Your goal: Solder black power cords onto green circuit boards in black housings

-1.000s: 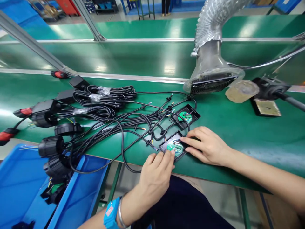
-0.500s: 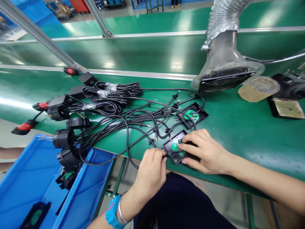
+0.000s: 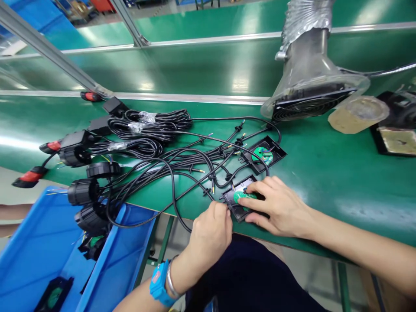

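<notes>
Green desk [image 3: 331, 186] is carrying a black case [image 3: 239, 212] near its front edge, a circuit board [image 3: 239, 196] lying inside. Left hand [image 3: 212, 226], having shifted off the board, is curling nearly closed at the case's left edge, any hold being hidden; right hand [image 3: 281, 209], half open, is touching the board, apparently steadying it alone. Cables [image 3: 152, 177] are crowding the left; room for moving is extending rightward, before the extractor hood [image 3: 313, 80].

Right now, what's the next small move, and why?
Probably press the green circuit board lightly with the right hand while the left hand steadies the nearer black housing: the right hand partly covers the board, the left is at the housing's left edge, and I can't tell whether the board is fully seated.
</notes>
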Tool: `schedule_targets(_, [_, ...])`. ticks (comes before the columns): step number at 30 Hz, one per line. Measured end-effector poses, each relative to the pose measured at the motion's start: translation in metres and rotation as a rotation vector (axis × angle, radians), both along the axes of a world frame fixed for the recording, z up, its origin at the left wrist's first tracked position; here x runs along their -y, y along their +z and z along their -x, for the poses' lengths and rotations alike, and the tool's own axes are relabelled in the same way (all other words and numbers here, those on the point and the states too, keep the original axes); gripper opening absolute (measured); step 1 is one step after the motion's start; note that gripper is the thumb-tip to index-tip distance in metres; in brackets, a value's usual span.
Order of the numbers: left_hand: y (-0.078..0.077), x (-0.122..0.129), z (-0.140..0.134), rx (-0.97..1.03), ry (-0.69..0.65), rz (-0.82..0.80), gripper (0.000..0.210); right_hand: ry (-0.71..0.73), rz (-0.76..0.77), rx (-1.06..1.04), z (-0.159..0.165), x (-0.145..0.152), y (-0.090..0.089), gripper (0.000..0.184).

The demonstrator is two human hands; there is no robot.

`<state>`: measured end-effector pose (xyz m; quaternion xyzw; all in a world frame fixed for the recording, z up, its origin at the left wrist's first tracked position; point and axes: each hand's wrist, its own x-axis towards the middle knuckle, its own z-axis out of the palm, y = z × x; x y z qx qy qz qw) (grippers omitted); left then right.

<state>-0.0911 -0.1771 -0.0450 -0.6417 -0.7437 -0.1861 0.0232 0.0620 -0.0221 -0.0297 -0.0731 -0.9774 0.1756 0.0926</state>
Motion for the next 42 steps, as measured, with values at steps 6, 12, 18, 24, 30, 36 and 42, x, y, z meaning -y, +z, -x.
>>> schedule_targets(6, [-0.005,-0.002,0.018,0.065,-0.153,-0.12,0.014,-0.043,0.02,0.045,0.0,-0.002,0.001,0.038])
schedule_targets(12, [-0.011,0.003,0.025,0.004,-0.209,-0.171,0.006,-0.058,0.005,0.013,0.004,0.006,0.01,0.03])
schedule_targets(18, [-0.007,0.006,0.024,0.003,-0.203,-0.181,0.008,-0.013,-0.08,-0.034,0.017,0.04,0.01,0.046])
schedule_targets(24, [-0.012,0.004,0.023,-0.092,-0.243,-0.198,0.009,0.054,-0.137,-0.025,0.018,0.042,-0.002,0.049])
schedule_targets(30, [-0.003,0.004,0.031,0.125,-0.221,-0.186,0.011,-0.003,0.003,-0.09,0.005,0.036,-0.003,0.056])
schedule_targets(36, [0.031,-0.011,0.008,0.105,-0.29,-0.138,0.025,-0.194,0.053,-0.258,-0.025,0.007,0.007,0.03])
schedule_targets(42, [0.021,-0.026,-0.006,0.027,-0.466,0.081,0.041,-0.175,0.217,-0.241,-0.039,-0.013,0.0,0.03])
